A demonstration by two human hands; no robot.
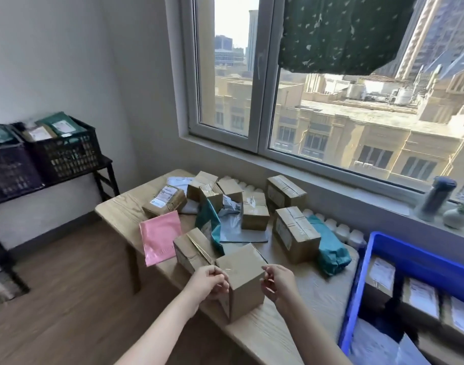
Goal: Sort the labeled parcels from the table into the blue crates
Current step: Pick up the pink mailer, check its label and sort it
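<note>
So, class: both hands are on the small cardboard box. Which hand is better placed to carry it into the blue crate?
Right, probably. The right hand grips the cardboard box on the side nearest the blue crate; the left hand is on the far side.

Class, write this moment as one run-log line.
left hand holds cardboard box | right hand holds it too | blue crate: parcels inside

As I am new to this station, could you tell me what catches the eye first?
The left hand and right hand grip a cardboard box at the table's near edge. Behind it a pink mailer lies at the left, and a bright blue crate of labeled parcels stands at the right.
</note>
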